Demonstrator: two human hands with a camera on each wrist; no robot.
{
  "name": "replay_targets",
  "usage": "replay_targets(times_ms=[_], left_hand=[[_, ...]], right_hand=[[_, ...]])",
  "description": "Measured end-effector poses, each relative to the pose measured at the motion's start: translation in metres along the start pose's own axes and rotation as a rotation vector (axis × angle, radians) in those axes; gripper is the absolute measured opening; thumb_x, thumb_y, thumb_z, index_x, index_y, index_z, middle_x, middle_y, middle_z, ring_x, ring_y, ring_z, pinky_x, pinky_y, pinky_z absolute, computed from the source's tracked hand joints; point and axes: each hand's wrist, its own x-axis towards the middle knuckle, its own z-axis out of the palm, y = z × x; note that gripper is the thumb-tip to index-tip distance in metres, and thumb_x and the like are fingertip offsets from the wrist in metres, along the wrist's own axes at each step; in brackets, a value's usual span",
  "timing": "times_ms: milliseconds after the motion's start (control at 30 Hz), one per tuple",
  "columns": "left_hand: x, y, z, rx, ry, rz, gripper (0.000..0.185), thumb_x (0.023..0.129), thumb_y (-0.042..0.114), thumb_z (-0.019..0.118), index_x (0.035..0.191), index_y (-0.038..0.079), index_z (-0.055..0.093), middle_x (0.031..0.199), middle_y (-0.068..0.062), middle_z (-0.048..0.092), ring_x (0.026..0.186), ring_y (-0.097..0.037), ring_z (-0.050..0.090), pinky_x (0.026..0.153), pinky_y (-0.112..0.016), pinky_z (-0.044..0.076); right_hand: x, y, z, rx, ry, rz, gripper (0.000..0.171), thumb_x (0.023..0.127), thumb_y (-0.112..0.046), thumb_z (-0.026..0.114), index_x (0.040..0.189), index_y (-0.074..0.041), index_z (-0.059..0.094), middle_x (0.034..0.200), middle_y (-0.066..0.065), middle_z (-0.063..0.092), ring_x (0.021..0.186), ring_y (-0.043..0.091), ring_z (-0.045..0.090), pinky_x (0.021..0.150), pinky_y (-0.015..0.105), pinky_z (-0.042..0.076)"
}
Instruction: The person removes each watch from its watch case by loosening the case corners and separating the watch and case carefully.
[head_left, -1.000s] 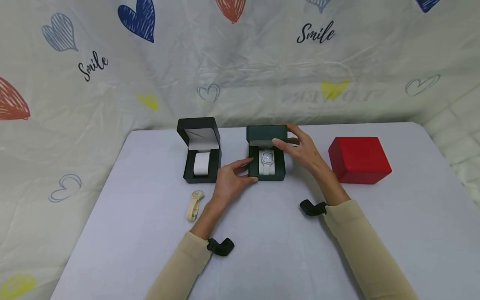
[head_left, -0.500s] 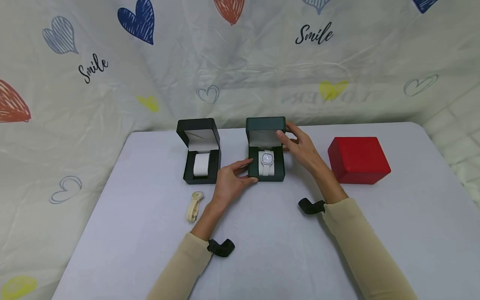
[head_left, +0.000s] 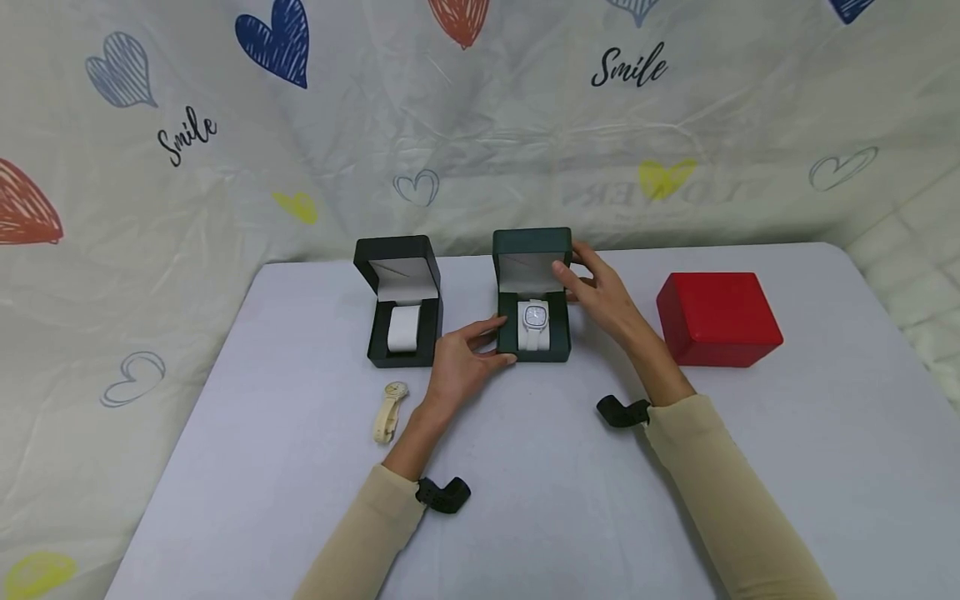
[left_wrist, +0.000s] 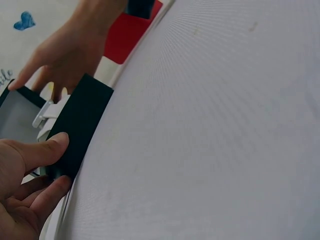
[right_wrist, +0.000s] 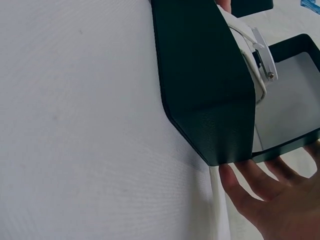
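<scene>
A dark green watch box [head_left: 532, 342] stands open at the table's middle, lid [head_left: 532, 242] upright, with a white watch [head_left: 535, 321] on its cushion. My left hand [head_left: 487, 346] grips the base's front left corner, thumb on the side and fingers under the front edge. In the left wrist view the thumb lies on the green box [left_wrist: 80, 125]. My right hand [head_left: 581, 271] pinches the lid's right edge, thumb in front and fingers behind. The right wrist view shows the box [right_wrist: 205, 90], the watch [right_wrist: 250, 55] and my right fingers [right_wrist: 265, 200] at the lid's rim.
An open black watch box [head_left: 402, 304] with a bare white cushion stands left of the green one. A beige watch [head_left: 388, 410] lies in front of it. A closed red box [head_left: 718, 319] sits on the right. The grey table [head_left: 525, 500] ends at a heart-printed sheet.
My right hand has swung the green box's lid from half open up to upright. The left hand has kept its grip on the base.
</scene>
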Motion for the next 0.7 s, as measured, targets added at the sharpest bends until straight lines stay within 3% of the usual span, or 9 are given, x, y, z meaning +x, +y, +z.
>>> replay_targets(times_ms=[433,700], left_hand=[[0.0007,-0.0006,0.0007,-0.015,0.001,-0.005,0.059,0.079,0.002,0.089,0.133,0.015,0.072,0.146,-0.012,0.065,0.125,-0.028,0.070,0.090,-0.028,0.062],[0.0007,-0.0013,0.0008,-0.012,0.000,-0.010,0.058,0.079,0.002,0.089,0.133,0.015,0.072,0.146,-0.012,0.065,0.125,-0.029,0.070,0.091,-0.028,0.062]], right_hand=[[-0.0016,0.0000,-0.0008,0.039,-0.035,-0.019,0.064,0.103,-0.042,0.061,0.161,-0.036,0.034,0.166,0.012,0.040,0.133,0.043,0.060,0.108,0.061,0.051],[-0.0033,0.0013,0.0013,0.027,-0.042,-0.018,0.068,0.102,-0.040,0.064,0.162,-0.039,0.031,0.167,0.011,0.038,0.134,0.043,0.058,0.114,0.063,0.044]])
